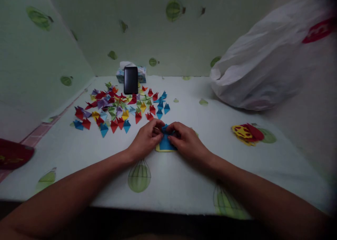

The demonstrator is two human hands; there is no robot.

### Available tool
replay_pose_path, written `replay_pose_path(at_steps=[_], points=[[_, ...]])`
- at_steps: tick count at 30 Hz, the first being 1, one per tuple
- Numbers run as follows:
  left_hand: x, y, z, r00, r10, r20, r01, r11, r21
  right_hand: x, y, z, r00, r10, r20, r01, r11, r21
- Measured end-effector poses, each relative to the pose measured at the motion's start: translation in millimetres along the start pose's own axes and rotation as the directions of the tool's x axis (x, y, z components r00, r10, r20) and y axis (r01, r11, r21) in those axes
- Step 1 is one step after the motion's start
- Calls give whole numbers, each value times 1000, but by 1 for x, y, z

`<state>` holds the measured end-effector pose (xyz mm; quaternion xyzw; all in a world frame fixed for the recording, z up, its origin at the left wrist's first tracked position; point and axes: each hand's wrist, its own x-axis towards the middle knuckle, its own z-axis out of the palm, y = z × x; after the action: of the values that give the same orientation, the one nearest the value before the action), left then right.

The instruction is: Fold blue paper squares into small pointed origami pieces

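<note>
At the middle of the table, my left hand [147,137] and my right hand [186,139] face each other with fingers pinched together. Between their fingertips is a small piece of blue folded paper [165,128], partly covered by the fingers. Just below it lies a stack of square paper sheets [166,144], blue on top with a yellow edge showing at the front and left. Beyond my left hand spread several small origami pieces [113,108] in red, blue, yellow, green and purple, many with pointed tips.
A dark phone [131,80] leans upright against a tissue box [142,74] at the back. On the right, a large white plastic bag [252,64] bulges over the table, with yellow and red cut-outs [244,133] nearer. A dark red object [15,154] sits at the left edge.
</note>
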<state>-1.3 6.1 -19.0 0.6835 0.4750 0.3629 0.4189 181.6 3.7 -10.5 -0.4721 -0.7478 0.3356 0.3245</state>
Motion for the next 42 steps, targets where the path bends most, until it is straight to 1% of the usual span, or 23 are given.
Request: replay_pose_path(at_steps=[5,8,10,12,14,16,19,23,25,27,29,31,32,34,37,39,42], points=[[0,1,1,1000,5,-2,-5,1000,0,0,1,3,999,-22,-34,21,1000,-5],[2,-1,2,1000,4,-26,-4,1000,4,1,3,2,999,11,-42,-10,1000,25],[2,-1,3,999,8,-42,-7,1000,22,2,5,1,998,29,-60,-30,999,-13],[2,-1,4,999,20,-38,-18,999,43,4,7,0,998,18,-68,-25,995,-101],[1,1,5,999,44,-21,-43,997,56,6,9,0,999,-3,-49,-6,984,-179],[1,3,6,997,76,-3,-75,995,62,6,9,0,999,-19,-34,11,976,-218],[0,5,6,995,99,18,-100,993,54,6,10,-1,999,-35,-41,25,971,-239],[0,6,6,997,78,29,-78,997,4,8,13,-2,996,-52,-75,33,972,-233],[0,5,6,997,79,23,-78,997,-8,9,14,-4,992,-67,-112,40,973,-228],[0,5,5,996,92,-18,-92,996,-5,9,13,-6,985,-73,-158,40,978,-204],[0,6,3,991,107,-83,-106,994,15,8,9,-8,979,-55,-196,26,989,-146],[0,8,0,985,111,-134,-108,994,31,6,3,-10,980,-20,-199,7,998,-67],[0,9,-2,984,107,-141,-103,994,30,5,0,-10,982,-5,-188,0,1000,-28],[0,11,-4,991,79,-106,-80,997,-2,2,-5,-11,989,16,-147,-13,1000,24],[-2,12,-4,1000,-13,-1,13,991,-136,0,-7,-10,992,38,-116,-31,998,62],[-3,13,-1,995,-90,40,97,965,-245,0,-5,-8,991,50,-125,-34,991,128],[-5,13,3,983,-180,41,183,917,-353,0,-2,-5,985,38,-168,1,974,226]])
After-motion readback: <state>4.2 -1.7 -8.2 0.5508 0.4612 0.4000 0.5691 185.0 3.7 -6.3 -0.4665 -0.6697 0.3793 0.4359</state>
